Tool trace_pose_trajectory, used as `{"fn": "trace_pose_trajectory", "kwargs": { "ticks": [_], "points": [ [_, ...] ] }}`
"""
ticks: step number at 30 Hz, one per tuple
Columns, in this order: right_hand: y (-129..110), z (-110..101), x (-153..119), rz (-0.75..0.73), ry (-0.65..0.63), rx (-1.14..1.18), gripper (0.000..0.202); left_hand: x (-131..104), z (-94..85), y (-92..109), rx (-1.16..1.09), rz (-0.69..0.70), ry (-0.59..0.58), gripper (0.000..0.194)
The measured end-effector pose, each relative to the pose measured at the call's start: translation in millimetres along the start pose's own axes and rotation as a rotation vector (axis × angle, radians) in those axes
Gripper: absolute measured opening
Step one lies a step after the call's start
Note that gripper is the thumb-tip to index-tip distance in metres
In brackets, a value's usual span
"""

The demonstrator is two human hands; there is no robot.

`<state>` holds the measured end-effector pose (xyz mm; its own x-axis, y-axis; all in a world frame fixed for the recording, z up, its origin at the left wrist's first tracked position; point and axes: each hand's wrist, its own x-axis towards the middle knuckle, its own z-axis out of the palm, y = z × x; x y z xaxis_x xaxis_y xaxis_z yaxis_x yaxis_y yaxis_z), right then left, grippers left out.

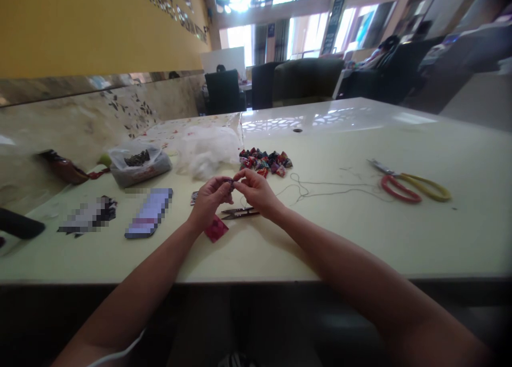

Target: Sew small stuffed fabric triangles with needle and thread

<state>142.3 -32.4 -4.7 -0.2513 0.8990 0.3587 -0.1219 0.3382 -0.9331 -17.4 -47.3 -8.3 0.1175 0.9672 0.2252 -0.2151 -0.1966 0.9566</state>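
Office-like room, chairs at white desks

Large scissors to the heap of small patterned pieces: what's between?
Loose thread, looped and trailing over the tabletop; shows in the head view.

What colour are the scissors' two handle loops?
One red, the other yellow; clearest in the head view.

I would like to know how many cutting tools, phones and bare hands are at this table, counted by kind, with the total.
Cutting tools: 2 (large scissors, small snips)
Phones: 1 (phone)
Bare hands: 2 (left hand, right hand)
Total: 5
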Motion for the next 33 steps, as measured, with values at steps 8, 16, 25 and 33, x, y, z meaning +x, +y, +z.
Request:
{"fn": "trace_pose_trajectory", "kwargs": {
  "ticks": [8, 16, 25, 33],
  "points": [
    [4.2, 3.9, -0.9, 0.009, 0.011, 0.013, 0.023, 1.1, 1.7, 0.9, -0.159, -0.103, -0.006, 0.036],
    [3.4, 1.3, -1.1, 0.001, 0.001, -0.046, 0.02, 2.3, 1.4, 3.7, -0.236, -0.178, 0.008, 0.044],
    [-6.8, 3.3, -5.5, 0.206, 0.008, 0.187, 0.025, -0.8, 2.3, -4.7, -0.179, -0.104, -0.072, 0.044],
    [-8.2, 7.5, -8.3, 0.197, 0.005, 0.132, 0.025, -1.2, 1.4, -3.5, -0.07, -0.088, 0.015, 0.038]
  ]
}}
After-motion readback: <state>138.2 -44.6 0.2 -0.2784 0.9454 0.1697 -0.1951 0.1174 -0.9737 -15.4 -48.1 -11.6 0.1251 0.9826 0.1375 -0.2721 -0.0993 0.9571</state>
